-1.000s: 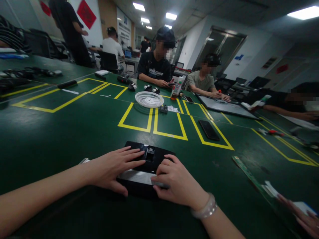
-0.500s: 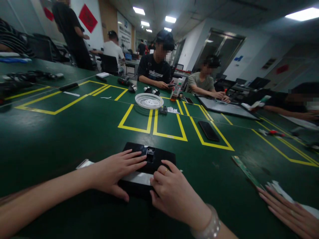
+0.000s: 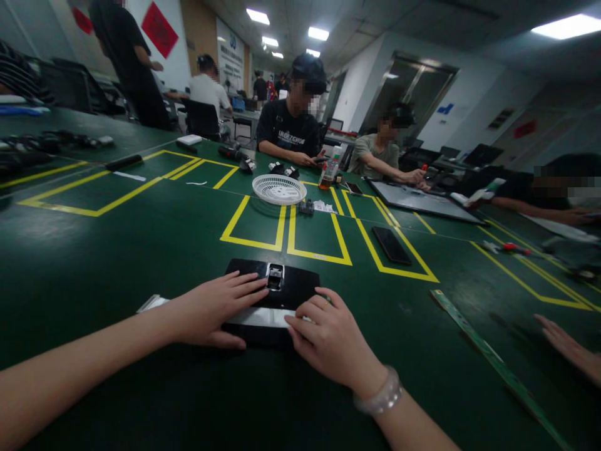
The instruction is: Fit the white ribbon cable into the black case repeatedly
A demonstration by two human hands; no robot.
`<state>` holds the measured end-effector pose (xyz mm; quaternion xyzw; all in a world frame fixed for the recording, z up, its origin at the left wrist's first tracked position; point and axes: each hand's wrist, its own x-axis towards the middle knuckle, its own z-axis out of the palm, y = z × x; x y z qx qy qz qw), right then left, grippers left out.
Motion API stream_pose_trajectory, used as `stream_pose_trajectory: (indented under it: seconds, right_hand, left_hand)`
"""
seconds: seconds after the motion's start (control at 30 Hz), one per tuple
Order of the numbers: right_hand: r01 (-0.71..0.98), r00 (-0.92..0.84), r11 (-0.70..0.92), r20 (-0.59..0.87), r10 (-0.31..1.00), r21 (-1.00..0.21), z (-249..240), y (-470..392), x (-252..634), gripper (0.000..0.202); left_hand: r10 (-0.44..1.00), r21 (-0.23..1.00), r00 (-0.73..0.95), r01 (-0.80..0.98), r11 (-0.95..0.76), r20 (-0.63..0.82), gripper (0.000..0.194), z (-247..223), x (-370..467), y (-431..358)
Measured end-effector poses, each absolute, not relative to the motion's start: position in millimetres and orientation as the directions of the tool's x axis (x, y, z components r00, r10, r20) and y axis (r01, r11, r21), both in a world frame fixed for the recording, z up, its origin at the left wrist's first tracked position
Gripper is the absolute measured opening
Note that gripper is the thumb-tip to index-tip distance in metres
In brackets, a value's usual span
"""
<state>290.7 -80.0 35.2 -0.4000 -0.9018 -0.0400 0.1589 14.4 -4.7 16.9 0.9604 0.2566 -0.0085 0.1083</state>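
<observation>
A black plastic box-like part point(image 3: 293, 280) lies on the green table in front of me, with a small square recess in its top. A silvery-white strip point(image 3: 260, 317) runs across its near side. My left hand point(image 3: 218, 307) lies over the part's left side, fingers stretched flat and thumb toward the near edge. At the right end of the strip, my right hand point(image 3: 331, 335) has its fingers curled and pinched together on it. Under the fingers, the strip's right end is partly hidden. Beneath my left forearm a white flat piece point(image 3: 153, 303) sticks out.
A long green circuit board point(image 3: 493, 360) lies to the right, near another person's hand point(image 3: 573, 351). Farther off are a black phone point(image 3: 391, 245), a white round basket point(image 3: 278, 189) and a bottle point(image 3: 330, 172). Co-workers sit across the table point(image 3: 178, 250), which bears yellow tape outlines.
My right fingers have shifted slightly and more of the strip shows beside them. The other person's hand has drawn back to the right, uncovering the circuit board. My left hand stays flat on the part.
</observation>
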Motion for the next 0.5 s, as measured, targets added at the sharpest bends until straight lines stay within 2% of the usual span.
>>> stream_pose_trajectory:
  seconds: [0.27,0.4,0.5]
  right_hand:
    - [0.739,-0.62,0.664,0.269,0.737,-0.116,37,-79,293,0.02]
    - [0.743,-0.615,0.656,0.255,0.746,-0.13,38,-78,293,0.019]
    - [0.746,-0.612,0.652,0.247,0.751,-0.134,37,-77,294,0.019]
  left_hand:
    - [0.724,0.138,0.689,0.718,-0.682,-0.005,0.085,4,-25,47]
    - [0.875,0.094,0.482,0.875,-0.476,-0.051,0.092,2,-65,76]
    - [0.949,0.142,0.309,0.944,-0.297,-0.066,0.093,3,-104,95]
